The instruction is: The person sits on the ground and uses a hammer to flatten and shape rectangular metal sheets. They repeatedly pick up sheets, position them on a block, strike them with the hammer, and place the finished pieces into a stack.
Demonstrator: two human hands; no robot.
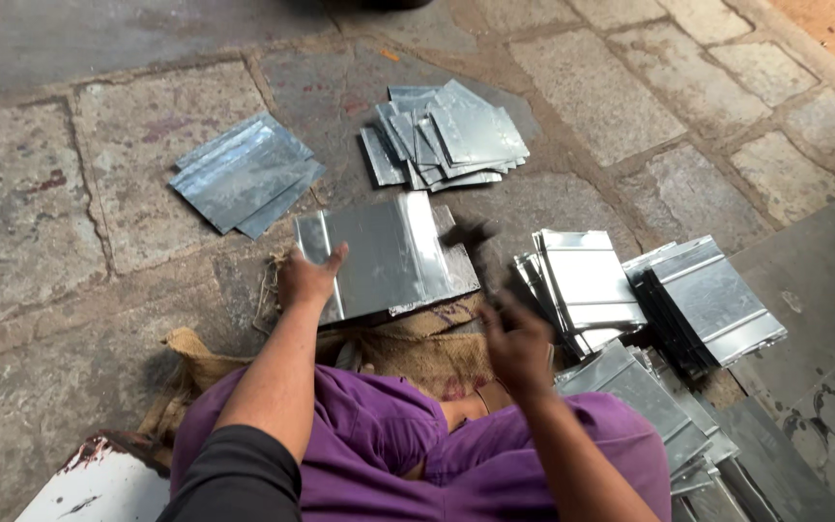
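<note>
Stone floor (41, 222) was of uneven grey slabs. A stack of flat metal sheets (244, 174) lay far left on it; a looser fanned pile (451, 135) sat further up, well apart. Two stacks of ribbed sheets (587, 280) and (717, 300) stood just beside each other at right. Burlap sacking (417, 353) lay under my purple-clad knees.

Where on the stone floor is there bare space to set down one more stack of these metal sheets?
Bare stone floor lies left of the flat pile and beyond the fanned pile. It is crowded on the right, where ribbed stacks sit edge to edge by the right hand. The left hand presses the middle sheet.
</note>
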